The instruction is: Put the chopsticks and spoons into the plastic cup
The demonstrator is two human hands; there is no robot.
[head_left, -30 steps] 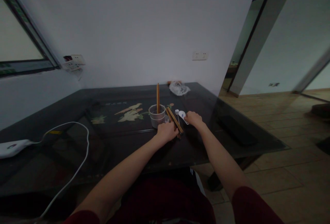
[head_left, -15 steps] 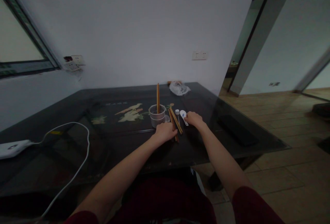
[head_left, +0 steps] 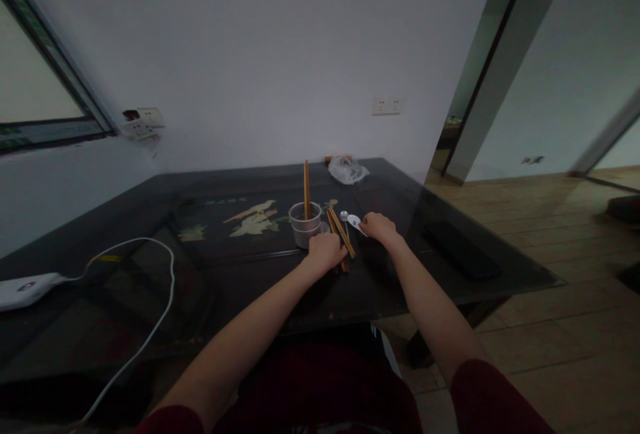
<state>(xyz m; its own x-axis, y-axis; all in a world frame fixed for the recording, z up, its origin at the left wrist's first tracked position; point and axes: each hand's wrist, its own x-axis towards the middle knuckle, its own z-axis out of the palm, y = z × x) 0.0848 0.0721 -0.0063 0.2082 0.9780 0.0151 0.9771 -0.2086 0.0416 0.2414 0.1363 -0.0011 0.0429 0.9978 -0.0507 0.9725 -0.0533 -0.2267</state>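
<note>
Dark glossy table (head_left: 235, 281) bearing a silver-coloured cylindrical metal cup (head_left: 303, 231). Left hand (head_left: 326, 251): just beside the cup's near right side, fingers curled downward; whether they grip anything cannot be told. Right hand (head_left: 379, 226): farther right of the cup, fingers nearly closed, pinching a white, blue-marked spoon (head_left: 353, 221). Slender brown wooden chopsticks (head_left: 342, 231) lie between cup and spoon; others stand in the cup. The white spoon, apparently ceramic, should prove light, rigid, smooth and breakable, best held by its handle. Smallest, a shiny metal spoon (head_left: 344, 216) lies right of the cup.
</note>
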